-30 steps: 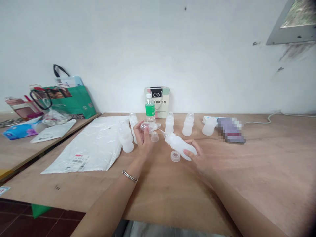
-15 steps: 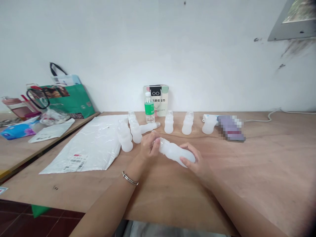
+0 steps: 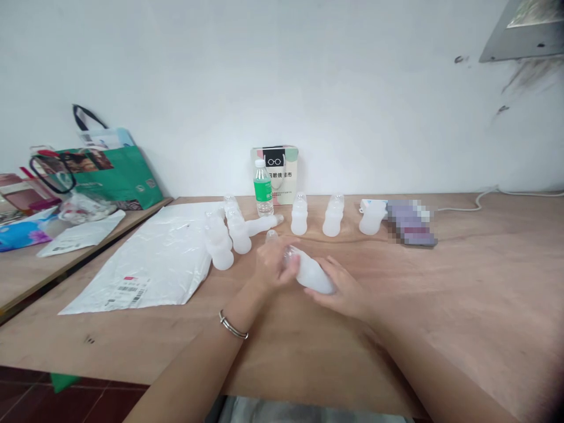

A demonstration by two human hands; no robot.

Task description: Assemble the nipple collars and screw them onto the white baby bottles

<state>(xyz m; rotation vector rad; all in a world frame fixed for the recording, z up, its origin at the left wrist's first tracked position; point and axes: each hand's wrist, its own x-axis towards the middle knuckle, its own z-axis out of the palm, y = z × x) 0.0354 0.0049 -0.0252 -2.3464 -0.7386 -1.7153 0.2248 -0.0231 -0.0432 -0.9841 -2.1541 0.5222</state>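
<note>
Between my hands a frosted white baby bottle [image 3: 314, 276] lies tilted above the table, its clear top pointing up and left. My left hand [image 3: 275, 264] is wrapped round the top end, hiding most of the collar; a clear tip shows past the fingers. My right hand [image 3: 337, 288] grips the wide lower body from the right. Behind stand similar bottles: one at centre [image 3: 299, 216], another to its right [image 3: 333, 217], and several at left, the nearest being a bottle [image 3: 220, 249] beside the white mailer. One bottle [image 3: 262, 225] lies on its side.
A white plastic mailer [image 3: 150, 258] covers the table's left part. A water bottle [image 3: 263, 191] and a paper bag [image 3: 286, 173] stand at the wall. Right of them are a topless white bottle [image 3: 371, 218] and a purple pack [image 3: 409, 223]. A green bag [image 3: 118, 182] sits far left.
My left hand has slid down over the bottle's top and closed round its collar. The bottle and my right hand have shifted slightly left. The view has moved a little.
</note>
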